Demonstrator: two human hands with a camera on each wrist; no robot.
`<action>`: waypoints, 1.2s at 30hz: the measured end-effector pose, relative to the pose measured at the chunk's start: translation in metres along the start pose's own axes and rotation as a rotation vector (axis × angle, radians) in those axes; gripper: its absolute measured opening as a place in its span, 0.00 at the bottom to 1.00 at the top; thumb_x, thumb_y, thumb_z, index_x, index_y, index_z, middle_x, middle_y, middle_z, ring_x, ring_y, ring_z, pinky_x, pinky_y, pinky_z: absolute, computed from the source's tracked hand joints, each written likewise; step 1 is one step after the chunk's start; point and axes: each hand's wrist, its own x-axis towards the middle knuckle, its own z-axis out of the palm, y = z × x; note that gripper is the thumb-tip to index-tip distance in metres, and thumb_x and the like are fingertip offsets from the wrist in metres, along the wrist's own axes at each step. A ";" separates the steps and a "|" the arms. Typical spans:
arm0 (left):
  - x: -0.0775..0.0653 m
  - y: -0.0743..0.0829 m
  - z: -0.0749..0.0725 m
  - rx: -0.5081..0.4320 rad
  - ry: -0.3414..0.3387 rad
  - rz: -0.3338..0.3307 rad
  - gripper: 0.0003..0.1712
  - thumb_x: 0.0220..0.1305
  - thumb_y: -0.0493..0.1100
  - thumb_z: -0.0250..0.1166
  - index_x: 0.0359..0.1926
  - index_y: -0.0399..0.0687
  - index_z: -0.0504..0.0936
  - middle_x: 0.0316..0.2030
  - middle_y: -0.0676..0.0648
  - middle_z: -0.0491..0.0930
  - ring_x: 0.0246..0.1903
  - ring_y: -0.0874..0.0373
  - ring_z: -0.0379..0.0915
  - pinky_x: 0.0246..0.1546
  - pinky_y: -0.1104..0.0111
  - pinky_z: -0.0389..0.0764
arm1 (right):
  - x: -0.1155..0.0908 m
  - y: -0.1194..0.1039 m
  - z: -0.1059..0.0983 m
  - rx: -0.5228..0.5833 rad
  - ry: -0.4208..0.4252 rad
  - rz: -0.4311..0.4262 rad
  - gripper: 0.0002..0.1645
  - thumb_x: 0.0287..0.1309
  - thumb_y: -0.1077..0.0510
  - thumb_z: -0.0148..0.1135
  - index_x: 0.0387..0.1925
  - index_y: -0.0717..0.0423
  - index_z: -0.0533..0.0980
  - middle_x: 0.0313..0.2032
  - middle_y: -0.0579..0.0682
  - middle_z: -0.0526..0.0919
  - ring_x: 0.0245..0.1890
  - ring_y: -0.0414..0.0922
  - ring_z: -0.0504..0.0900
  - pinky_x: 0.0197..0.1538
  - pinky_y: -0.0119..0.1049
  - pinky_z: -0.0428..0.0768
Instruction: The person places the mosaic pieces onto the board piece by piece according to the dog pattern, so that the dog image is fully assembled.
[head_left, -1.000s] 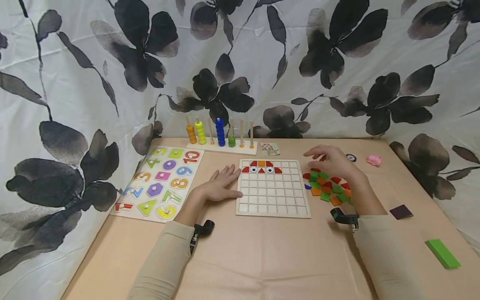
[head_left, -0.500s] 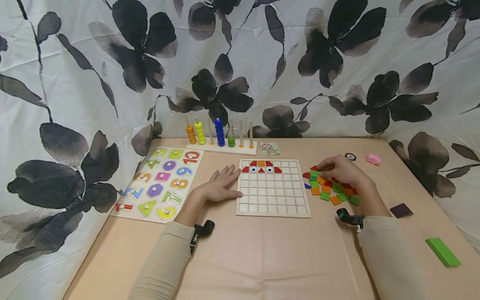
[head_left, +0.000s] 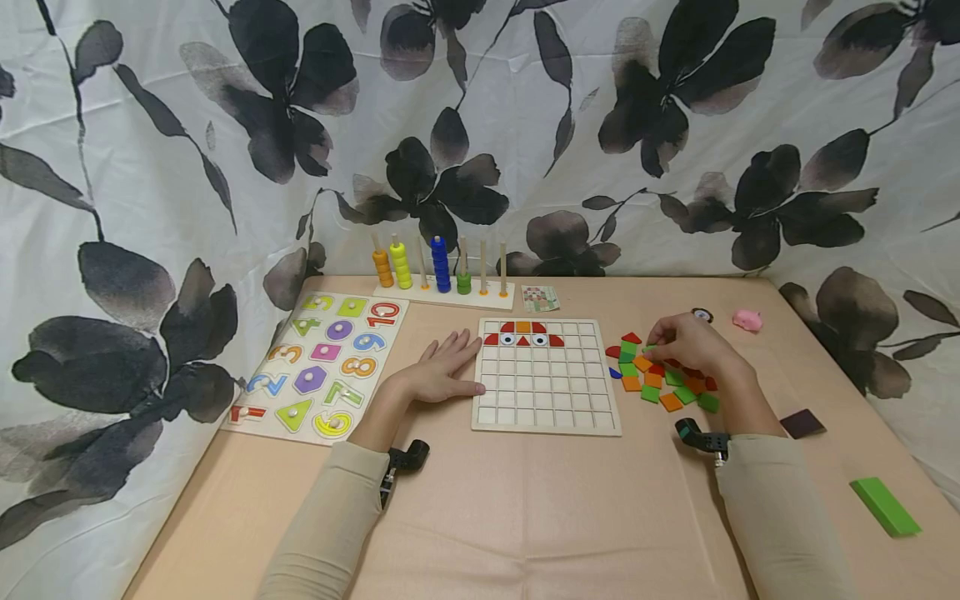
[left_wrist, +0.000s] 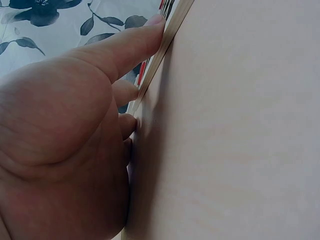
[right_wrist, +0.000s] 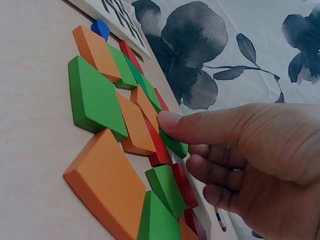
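Observation:
My left hand (head_left: 441, 372) lies flat with fingers stretched, its thumb and fingertips against the left edge of the white grid board (head_left: 546, 387). In the left wrist view, the thumb (left_wrist: 140, 47) touches the board's side. Red, orange and eye-patterned pieces (head_left: 522, 334) fill some cells near the board's top. Over the pile to the board's right, my right hand (head_left: 688, 343) pinches a green tile (right_wrist: 175, 145) between thumb and fingers. Around it lie several loose tiles: an orange square (right_wrist: 106, 182), a green square (right_wrist: 94, 97), red pieces and a blue one (right_wrist: 100, 29).
At left lies a number puzzle board (head_left: 322, 400). Behind stands a peg stacker (head_left: 442, 293) with coloured rings, beside a small picture card (head_left: 541, 297). To the right are a pink pig figure (head_left: 747, 320), a round black-and-white piece (head_left: 702, 316), a dark square (head_left: 802, 422) and a green block (head_left: 885, 507).
My right hand has come down from above the pile's far side, brought its fingers together on a green tile and shifted slightly right. The left hand stays at the board.

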 end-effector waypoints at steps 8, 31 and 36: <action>0.000 0.000 0.000 0.006 0.000 0.002 0.53 0.60 0.70 0.57 0.76 0.55 0.45 0.76 0.45 0.35 0.74 0.49 0.24 0.71 0.51 0.27 | 0.002 0.002 0.002 0.072 0.006 -0.035 0.12 0.53 0.58 0.71 0.39 0.55 0.80 0.33 0.55 0.80 0.33 0.53 0.73 0.32 0.38 0.77; 0.000 -0.001 0.000 -0.007 -0.009 -0.004 0.53 0.59 0.70 0.58 0.76 0.57 0.44 0.76 0.46 0.33 0.74 0.50 0.23 0.71 0.51 0.27 | 0.067 -0.172 0.106 0.173 -0.071 -0.488 0.05 0.50 0.61 0.73 0.31 0.55 0.85 0.29 0.46 0.86 0.29 0.43 0.80 0.33 0.35 0.79; -0.001 -0.002 -0.001 0.000 -0.008 0.000 0.53 0.59 0.70 0.57 0.76 0.56 0.44 0.76 0.45 0.33 0.74 0.49 0.23 0.71 0.50 0.27 | 0.072 -0.182 0.126 0.084 -0.038 -0.512 0.03 0.50 0.62 0.72 0.30 0.55 0.85 0.26 0.45 0.85 0.25 0.40 0.80 0.30 0.33 0.78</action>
